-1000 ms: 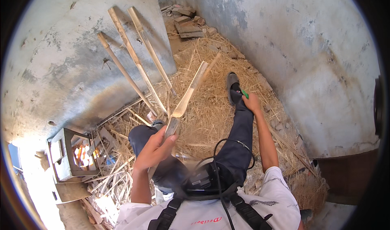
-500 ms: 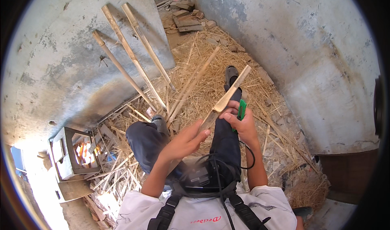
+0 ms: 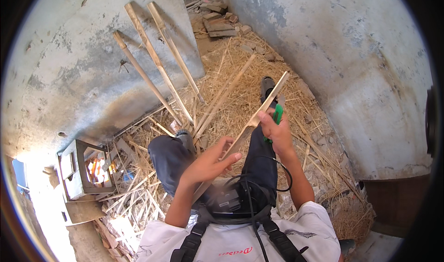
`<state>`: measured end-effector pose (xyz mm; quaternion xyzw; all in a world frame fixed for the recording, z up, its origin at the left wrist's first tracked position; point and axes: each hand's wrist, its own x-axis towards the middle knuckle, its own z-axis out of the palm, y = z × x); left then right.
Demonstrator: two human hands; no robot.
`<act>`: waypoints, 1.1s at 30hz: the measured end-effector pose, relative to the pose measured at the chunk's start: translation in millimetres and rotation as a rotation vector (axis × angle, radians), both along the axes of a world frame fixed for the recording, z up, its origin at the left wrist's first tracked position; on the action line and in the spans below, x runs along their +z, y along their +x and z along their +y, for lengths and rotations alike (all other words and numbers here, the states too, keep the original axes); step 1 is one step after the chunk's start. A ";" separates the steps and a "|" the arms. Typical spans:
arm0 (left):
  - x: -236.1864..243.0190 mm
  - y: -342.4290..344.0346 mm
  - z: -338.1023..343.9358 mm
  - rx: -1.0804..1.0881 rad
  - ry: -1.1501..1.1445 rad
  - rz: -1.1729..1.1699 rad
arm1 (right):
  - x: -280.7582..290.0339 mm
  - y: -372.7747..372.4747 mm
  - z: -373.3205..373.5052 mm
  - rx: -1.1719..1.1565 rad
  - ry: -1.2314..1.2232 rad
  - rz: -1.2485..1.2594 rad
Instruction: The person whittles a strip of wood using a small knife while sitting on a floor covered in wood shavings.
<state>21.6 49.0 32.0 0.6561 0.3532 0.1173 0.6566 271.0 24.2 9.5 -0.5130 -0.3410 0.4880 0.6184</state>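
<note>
A pale split bamboo piece [image 3: 273,92] slants across my lap, its far end up and to the right, with a thicker node near its middle. My right hand [image 3: 278,135] pinches it just beyond the node, thumb on top. That same hand also holds a green utility knife [image 3: 277,114], upright beside the bamboo; its blade cannot be made out. My left hand [image 3: 206,164] is loosely round the nearer part of the bamboo, thumb and fingers apart on either side. The bamboo's near end passes under the left wrist towards my waist.
Several bamboo poles [image 3: 159,65] lean on the left wall. Straw [image 3: 231,95] and split strips cover the floor between my feet. Broken bricks [image 3: 219,28] lie in the far corner. A metal-framed box [image 3: 76,178] stands at left. A black cable [image 3: 289,174] loops by my right forearm.
My right hand has shifted slightly up along the bamboo, its thumb now beyond the node. The left hand's grip has loosened, its fingers more apart. The bamboo has turned a little, showing a narrower side.
</note>
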 end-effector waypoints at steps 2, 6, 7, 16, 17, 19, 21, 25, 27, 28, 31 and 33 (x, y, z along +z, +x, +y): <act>-2.2 -13.6 -4.4 0.036 0.132 0.003 | 12.5 9.7 2.9 -0.120 0.069 -0.023; 28.1 -67.0 -21.6 0.096 0.329 0.116 | 20.8 45.4 2.7 -0.313 0.161 0.028; 37.1 -80.1 -29.1 0.123 0.341 0.159 | 24.1 50.9 2.9 -0.359 0.160 0.029; 55.6 -147.7 -43.2 0.468 0.799 0.451 | 24.0 107.9 4.5 -0.551 0.223 0.156; 55.3 -153.1 -41.8 0.485 0.759 0.444 | 29.2 112.1 4.2 -0.589 0.214 0.195; 58.6 -153.5 -39.5 0.467 0.779 0.421 | 27.2 125.1 3.6 -0.588 0.237 0.193; 51.6 -157.3 -40.6 0.436 0.566 0.433 | 27.1 136.1 3.1 -0.605 0.239 0.200; 51.7 -138.6 -37.7 0.327 0.536 0.363 | 23.8 153.1 0.8 -0.656 0.253 0.200; 54.6 -127.4 -36.8 0.326 0.561 0.340 | 25.4 161.0 -3.7 -0.640 0.260 0.169; 53.8 -123.4 -34.9 0.345 0.547 0.304 | 24.8 164.4 -5.9 -0.662 0.254 0.186; 45.8 -115.1 -31.6 0.454 0.516 0.174 | 20.7 172.1 -10.7 -0.690 0.243 0.229; 35.9 -110.5 -30.6 0.592 0.507 0.058 | 15.4 174.9 -14.5 -0.660 0.244 0.251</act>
